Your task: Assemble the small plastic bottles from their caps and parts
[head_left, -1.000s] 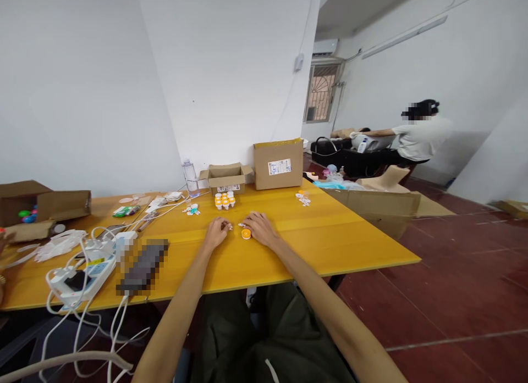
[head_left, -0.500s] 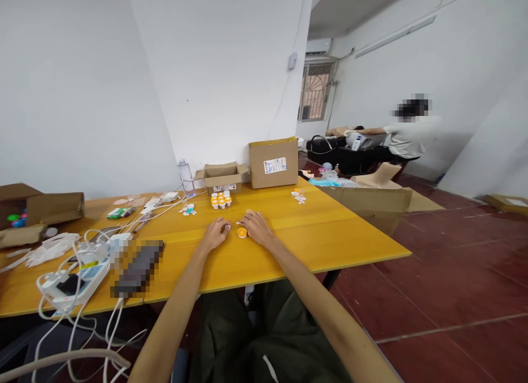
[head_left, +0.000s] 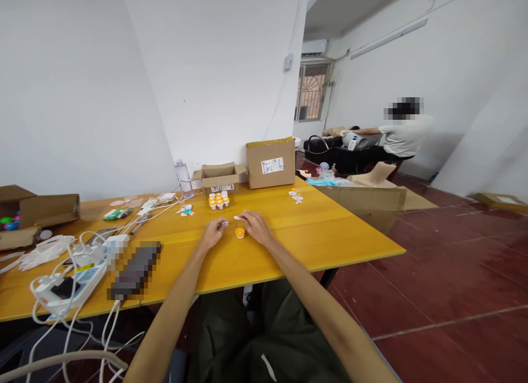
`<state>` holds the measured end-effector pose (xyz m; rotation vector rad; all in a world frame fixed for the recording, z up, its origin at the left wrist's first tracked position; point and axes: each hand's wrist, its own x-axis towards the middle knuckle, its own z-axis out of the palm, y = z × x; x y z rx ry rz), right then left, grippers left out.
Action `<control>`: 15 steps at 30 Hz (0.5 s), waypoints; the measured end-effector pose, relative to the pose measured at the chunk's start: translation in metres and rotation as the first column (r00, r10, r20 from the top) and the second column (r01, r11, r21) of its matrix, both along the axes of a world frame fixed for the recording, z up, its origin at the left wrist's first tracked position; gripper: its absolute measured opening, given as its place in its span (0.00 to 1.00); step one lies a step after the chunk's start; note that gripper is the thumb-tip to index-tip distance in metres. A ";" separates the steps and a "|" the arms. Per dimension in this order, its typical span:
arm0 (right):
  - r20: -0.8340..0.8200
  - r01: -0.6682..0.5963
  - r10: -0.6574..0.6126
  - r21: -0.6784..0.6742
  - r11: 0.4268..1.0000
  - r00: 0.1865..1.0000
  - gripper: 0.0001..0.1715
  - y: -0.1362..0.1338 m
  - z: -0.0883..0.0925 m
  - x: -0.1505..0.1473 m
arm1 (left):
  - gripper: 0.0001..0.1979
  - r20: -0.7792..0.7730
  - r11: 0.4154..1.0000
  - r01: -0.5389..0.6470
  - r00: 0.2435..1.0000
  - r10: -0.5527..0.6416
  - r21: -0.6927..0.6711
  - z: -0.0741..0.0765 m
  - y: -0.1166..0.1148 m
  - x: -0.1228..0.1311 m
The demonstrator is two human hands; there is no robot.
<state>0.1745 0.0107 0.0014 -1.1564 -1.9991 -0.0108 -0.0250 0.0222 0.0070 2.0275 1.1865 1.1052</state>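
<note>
I grasp a small whitish piece (head_left: 225, 223) in the fingers of my left hand (head_left: 213, 233), a flat white piece (head_left: 236, 217) in my right hand (head_left: 254, 227); the orange container (head_left: 240, 233) sits between them on the worktop (head_left: 325, 232).

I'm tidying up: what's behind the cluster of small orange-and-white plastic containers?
A small open brown cardboard box. Anything tiny directly behind the containers is covered and can't be seen.
</note>
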 end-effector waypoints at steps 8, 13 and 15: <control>-0.087 -0.136 0.161 0.242 0.961 0.983 0.11 0.000 -0.006 -0.012 | 0.17 0.310 0.963 0.175 0.945 -0.106 -0.205 0.006 -0.001 0.007; 0.015 -0.167 0.171 0.318 0.933 0.985 0.14 -0.003 -0.005 -0.014 | 0.17 0.463 0.916 0.261 0.881 -0.097 -0.305 0.009 -0.004 0.008; 0.039 -0.164 0.160 0.337 0.927 0.986 0.15 -0.003 -0.004 -0.013 | 0.16 0.509 0.891 0.305 0.855 -0.101 -0.336 0.009 -0.005 0.009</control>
